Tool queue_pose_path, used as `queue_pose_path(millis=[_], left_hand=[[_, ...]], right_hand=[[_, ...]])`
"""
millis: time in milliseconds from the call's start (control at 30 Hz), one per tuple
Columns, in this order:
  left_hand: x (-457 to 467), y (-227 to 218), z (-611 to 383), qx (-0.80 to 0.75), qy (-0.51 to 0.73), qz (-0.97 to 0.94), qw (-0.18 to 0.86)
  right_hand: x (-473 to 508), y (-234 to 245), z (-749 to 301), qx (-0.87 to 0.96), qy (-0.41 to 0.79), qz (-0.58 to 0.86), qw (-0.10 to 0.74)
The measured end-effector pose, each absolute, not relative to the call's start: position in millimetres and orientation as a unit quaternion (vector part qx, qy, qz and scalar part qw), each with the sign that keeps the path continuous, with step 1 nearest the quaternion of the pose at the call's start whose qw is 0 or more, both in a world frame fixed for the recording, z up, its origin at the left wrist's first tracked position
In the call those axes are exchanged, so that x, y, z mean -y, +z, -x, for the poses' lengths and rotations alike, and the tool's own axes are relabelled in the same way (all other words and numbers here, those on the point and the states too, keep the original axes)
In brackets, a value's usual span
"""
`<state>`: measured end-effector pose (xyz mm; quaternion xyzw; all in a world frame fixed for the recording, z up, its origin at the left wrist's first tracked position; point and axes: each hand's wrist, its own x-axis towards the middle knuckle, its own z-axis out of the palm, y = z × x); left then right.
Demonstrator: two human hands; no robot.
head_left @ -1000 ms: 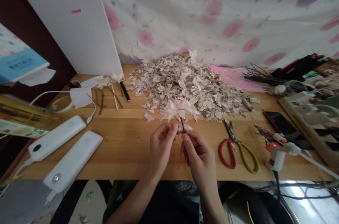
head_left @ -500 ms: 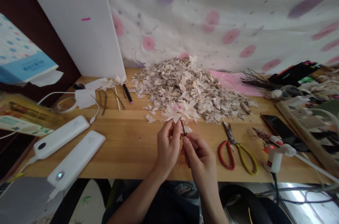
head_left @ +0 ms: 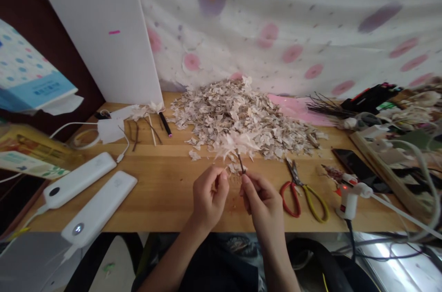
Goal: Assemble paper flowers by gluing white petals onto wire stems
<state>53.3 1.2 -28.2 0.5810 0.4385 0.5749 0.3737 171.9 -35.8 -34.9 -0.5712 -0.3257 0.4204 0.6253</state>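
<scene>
My right hand [head_left: 261,196] pinches the lower end of a dark twig stem [head_left: 241,163]. On top of that stem spreads a pale, papery flower [head_left: 236,143], held in front of a large heap of dry whitish petals [head_left: 228,108]. My left hand [head_left: 210,194] is closed just left of the stem, thumb against fingers, apart from the flower. Whether anything sits between its fingertips I cannot make out. Right of my hands lie scissors [head_left: 295,180] with one red and one yellow handle, blades parted.
A white glue gun [head_left: 347,202] with a red light stands at the right, by a dark phone [head_left: 361,170]. Two white power banks [head_left: 100,207] lie at the left. Behind them are a black marker [head_left: 165,124], short twigs [head_left: 136,133] and a tape roll [head_left: 86,139].
My left hand has come away from the flower's base, down and to the left. The flower stays on its stem in my right hand, and the view has turned slightly right.
</scene>
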Motion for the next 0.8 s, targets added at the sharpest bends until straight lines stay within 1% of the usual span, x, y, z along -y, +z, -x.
queue_pose_path(millis=[100,167,267,367,433,500,567,667,800], left_hand=[[6,-27,-39,-0.399,0.595,-0.619,0.323],[9,-24,-31,-0.371,0.611,-0.614,0.334],[12,-17,-26,-0.308,0.62,-0.549,0.469],[13,-12,-29,-0.269,0.599,-0.462,0.596],[13,-10,-32,-0.261,0.584,-0.398,0.657],[13,-9,-36,-0.254,0.573,-0.346,0.698],[14,-10,-39,-0.261,0.565,-0.328,0.71],[17,-14,-42,-0.292,0.555,-0.342,0.699],[22,-18,-44,-0.355,0.544,-0.43,0.627]], right_hand=[[31,-38,-180,0.304,0.437,0.568,0.628],[30,-37,-183,0.293,0.456,0.556,0.63],[30,-32,-182,0.266,0.496,0.518,0.644],[33,-25,-179,0.218,0.565,0.464,0.646],[35,-23,-176,0.201,0.596,0.434,0.645],[37,-22,-174,0.205,0.602,0.419,0.648],[39,-23,-171,0.221,0.595,0.41,0.655],[42,-25,-168,0.249,0.59,0.395,0.659],[45,-27,-163,0.288,0.588,0.393,0.646]])
